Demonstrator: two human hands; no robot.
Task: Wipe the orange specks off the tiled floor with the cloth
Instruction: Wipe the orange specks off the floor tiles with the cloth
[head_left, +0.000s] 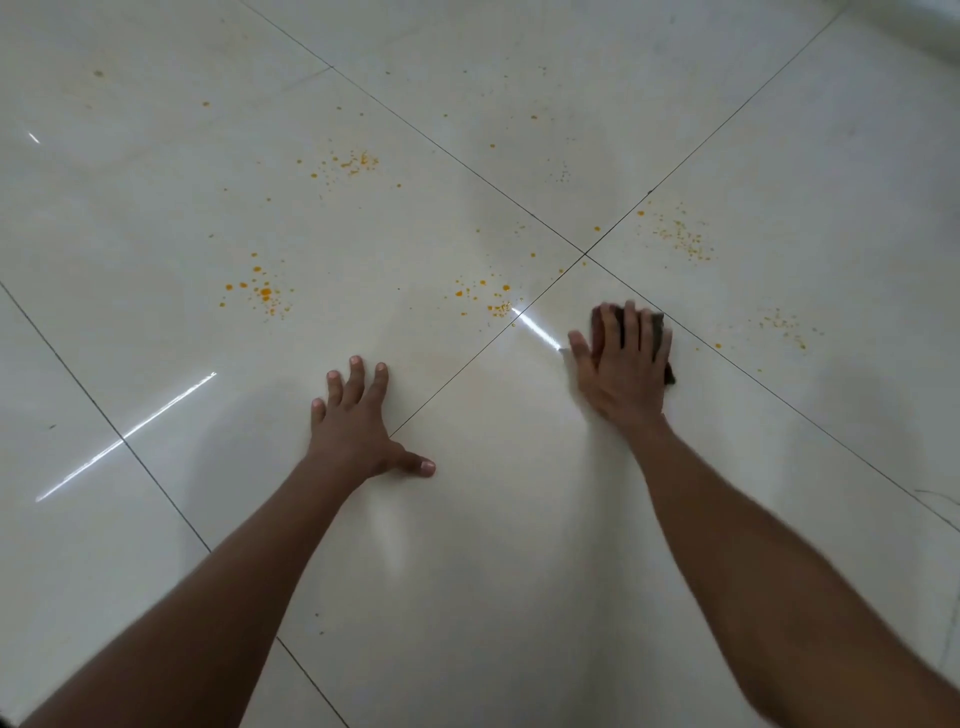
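My right hand (623, 364) presses flat on a dark brown cloth (661, 325), which shows only at the fingertips and the hand's right edge. It lies just below the crossing of the tile joints. My left hand (358, 421) rests on the glossy white tiled floor (493, 545), fingers spread, holding nothing. Orange specks lie in several clusters: one (262, 293) up and left of my left hand, one (493, 304) left of the cloth, one (683, 236) above it, one (784, 327) to its right, one (353, 163) farther away.
Dark grout lines (584, 253) cross the floor diagonally and meet just above my right hand. Bright light streaks (130, 431) reflect off the tiles at the left. Both my bare forearms reach in from the bottom edge.
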